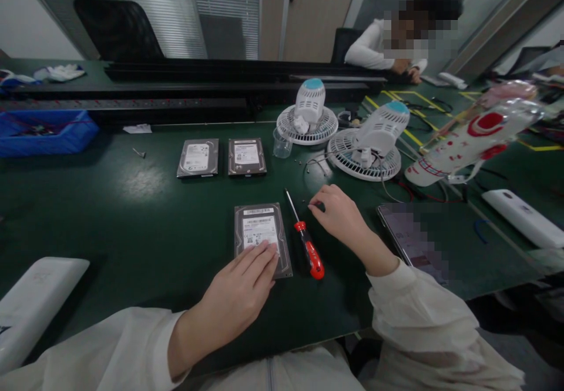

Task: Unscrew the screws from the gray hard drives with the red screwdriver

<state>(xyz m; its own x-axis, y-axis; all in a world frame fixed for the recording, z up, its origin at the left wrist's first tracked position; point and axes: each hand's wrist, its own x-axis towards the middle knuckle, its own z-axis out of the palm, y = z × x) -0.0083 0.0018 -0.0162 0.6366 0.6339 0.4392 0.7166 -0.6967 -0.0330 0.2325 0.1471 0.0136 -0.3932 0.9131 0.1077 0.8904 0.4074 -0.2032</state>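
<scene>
My left hand (244, 282) lies flat, fingers stretched out, on the lower part of a hard drive (258, 226) with a white label. Just right of that drive rests a screwdriver (311, 253) with a red and black handle, its tip pointing away from me. My right hand (337, 211) is on the table beyond the handle, fingers curled, thumb and forefinger together. Whatever they pinch, if anything, is too small or hidden to make out. A tiny dark screw-like piece (304, 201) lies by its fingertips.
Farther back are two more hard drives (198, 157), a clear plastic cup (282, 144) and two white fan heads (365, 144) with loose wires. A phone (409, 241) lies right, a blue bin (46, 132) left. A person (374, 44) sits across the table.
</scene>
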